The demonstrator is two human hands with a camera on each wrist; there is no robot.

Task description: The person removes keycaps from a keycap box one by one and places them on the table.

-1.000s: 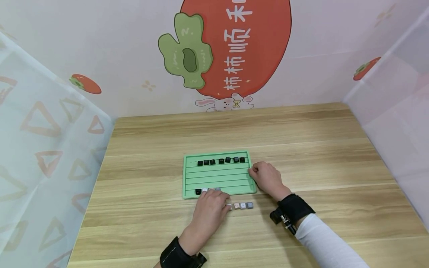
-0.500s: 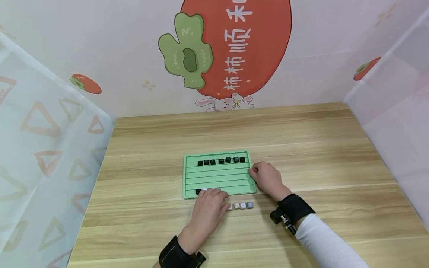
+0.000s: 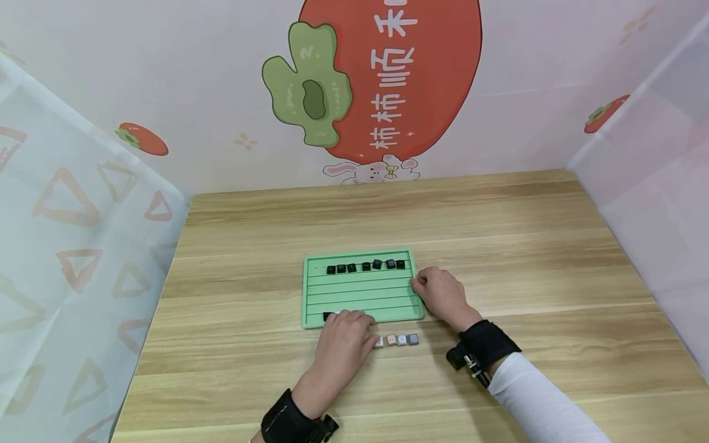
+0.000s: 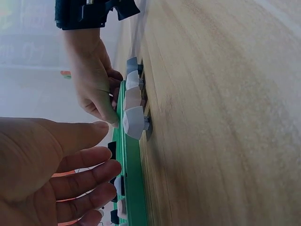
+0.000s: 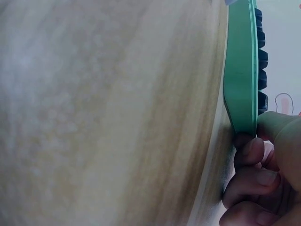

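A green ridged tray lies on the table. Along its far groove sits a row of black keycaps. In the near groove a black keycap shows beside my left hand, which hides most of the pale keycaps there. With fingers slightly bent and nothing between thumb and fingers, that hand hovers at the tray's front edge, close to a white keycap. This one ends a short row of several pale and grey keycaps in front of the tray. My right hand pinches the tray's right edge.
The wooden table runs back to a wall sheet printed with a large red fruit. Pale sheets hang at the left and right sides. Black straps with small cameras wrap both wrists.
My left hand has drawn slightly left and toward me, uncovering more of the white keycap at the row's left end. The right hand and the tray stay where they were.
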